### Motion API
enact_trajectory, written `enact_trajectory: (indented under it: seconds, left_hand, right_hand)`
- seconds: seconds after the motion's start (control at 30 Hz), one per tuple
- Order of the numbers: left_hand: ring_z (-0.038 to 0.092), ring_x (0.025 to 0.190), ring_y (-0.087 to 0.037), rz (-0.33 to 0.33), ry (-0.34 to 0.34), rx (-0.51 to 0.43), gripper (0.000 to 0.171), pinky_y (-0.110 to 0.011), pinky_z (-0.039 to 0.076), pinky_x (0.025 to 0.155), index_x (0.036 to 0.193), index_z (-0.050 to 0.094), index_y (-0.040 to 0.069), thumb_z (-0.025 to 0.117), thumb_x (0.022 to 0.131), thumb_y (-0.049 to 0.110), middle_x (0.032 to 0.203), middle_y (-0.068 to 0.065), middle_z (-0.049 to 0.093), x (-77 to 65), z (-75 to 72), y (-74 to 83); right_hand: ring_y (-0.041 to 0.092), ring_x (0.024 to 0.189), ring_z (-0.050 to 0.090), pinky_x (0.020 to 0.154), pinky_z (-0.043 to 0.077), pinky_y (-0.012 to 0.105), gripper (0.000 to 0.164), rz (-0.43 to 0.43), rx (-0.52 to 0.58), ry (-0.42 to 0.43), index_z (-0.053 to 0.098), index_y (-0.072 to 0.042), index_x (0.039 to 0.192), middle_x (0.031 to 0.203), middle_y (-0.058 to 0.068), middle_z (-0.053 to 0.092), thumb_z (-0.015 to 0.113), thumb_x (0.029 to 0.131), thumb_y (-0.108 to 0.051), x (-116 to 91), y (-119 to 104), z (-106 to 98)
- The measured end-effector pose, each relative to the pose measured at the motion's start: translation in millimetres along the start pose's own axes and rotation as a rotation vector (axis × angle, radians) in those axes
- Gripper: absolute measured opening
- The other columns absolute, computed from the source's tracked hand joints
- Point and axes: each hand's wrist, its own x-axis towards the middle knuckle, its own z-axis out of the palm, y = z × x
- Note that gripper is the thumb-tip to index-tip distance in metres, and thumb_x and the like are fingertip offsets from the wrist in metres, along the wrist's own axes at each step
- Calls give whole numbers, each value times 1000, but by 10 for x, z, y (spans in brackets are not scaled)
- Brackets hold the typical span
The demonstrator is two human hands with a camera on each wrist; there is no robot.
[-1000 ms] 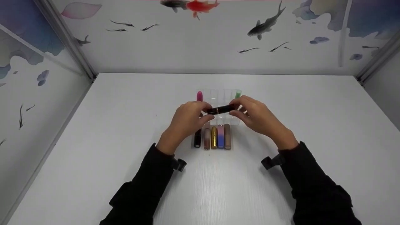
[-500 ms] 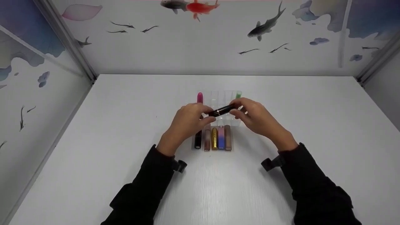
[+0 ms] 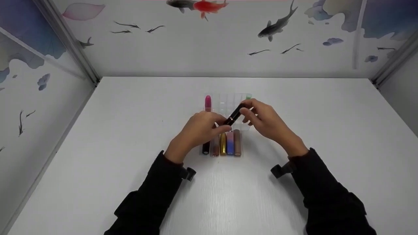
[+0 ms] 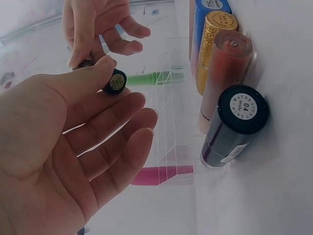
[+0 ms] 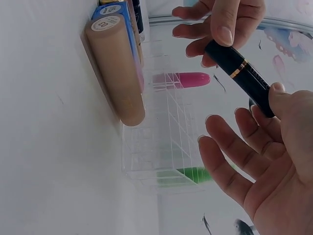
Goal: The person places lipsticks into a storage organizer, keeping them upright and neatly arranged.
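A black lipstick tube with a gold band [image 3: 234,115] is held slantwise above a clear compartmented organizer [image 3: 228,94]. My left hand [image 3: 203,129] pinches its lower end between thumb and index finger; its labelled base shows in the left wrist view. The upper end is pinched by my right hand [image 3: 266,119], whose other fingers [image 5: 230,152] are spread and relaxed. In the organizer stand a pink tube [image 3: 208,102] on the left and a green tube [image 5: 195,175] on the right, the green one partly behind my right hand in the head view.
Along the organizer's near side runs a row: a black tube [image 4: 234,127], a reddish-brown lip gloss [image 4: 227,73], a gold glitter tube [image 3: 223,145], a pink-and-blue tube [image 3: 230,143] and a beige tube [image 5: 115,68]. Painted panels [image 3: 209,45] enclose the white table [image 3: 98,130].
The lipstick tube has turned from nearly level to a steep slant, its left end dropping toward me. My left hand has shifted slightly right and nearer; both hands keep their pinch.
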Motion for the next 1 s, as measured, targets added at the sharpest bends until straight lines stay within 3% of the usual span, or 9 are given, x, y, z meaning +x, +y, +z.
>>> enact_trajectory:
  seconds: [0.17, 0.37, 0.67, 0.83, 1.0]
  left_hand:
    - [57, 72, -14, 9, -35, 0, 28, -27, 44, 64, 103, 77, 10, 68, 99, 37, 93, 1, 75, -2, 21, 30]
    - [55, 69, -13, 16, -39, 39, 32, -27, 42, 63, 100, 77, 9, 68, 98, 40, 89, 1, 74, 7, 57, 56]
    - [56, 66, -12, 37, -43, 55, 35, -27, 43, 61, 95, 78, 7, 68, 98, 41, 77, 2, 71, 4, 71, 92]
    - [52, 59, -10, 54, -45, 44, 35, -26, 39, 55, 86, 76, 8, 68, 98, 40, 64, 4, 62, -5, 65, 103]
    - [48, 52, -8, 94, -32, 19, 38, -24, 33, 48, 74, 71, 9, 67, 98, 39, 55, 6, 51, -9, 62, 109]
  right_hand:
    - [22, 88, 68, 74, 59, 34, 33, 39, 61, 1, 55, 1, 132, 112, 10, 65, 50, 108, -22, 4, -12, 29]
    - [35, 94, 66, 75, 59, 31, 34, 88, 165, -2, 59, -1, 132, 110, 11, 66, 54, 107, -23, 14, -29, 34]
    - [40, 96, 66, 78, 59, 32, 33, 131, 197, 21, 62, 1, 133, 109, 13, 69, 55, 107, -18, 12, -27, 61]
    - [28, 102, 69, 89, 57, 39, 34, 145, 164, 35, 64, 0, 132, 113, 11, 70, 55, 106, -21, 10, -30, 72]
    - [19, 105, 69, 92, 55, 35, 35, 158, 129, 39, 65, -1, 131, 115, 9, 71, 56, 106, -24, 10, -39, 68]
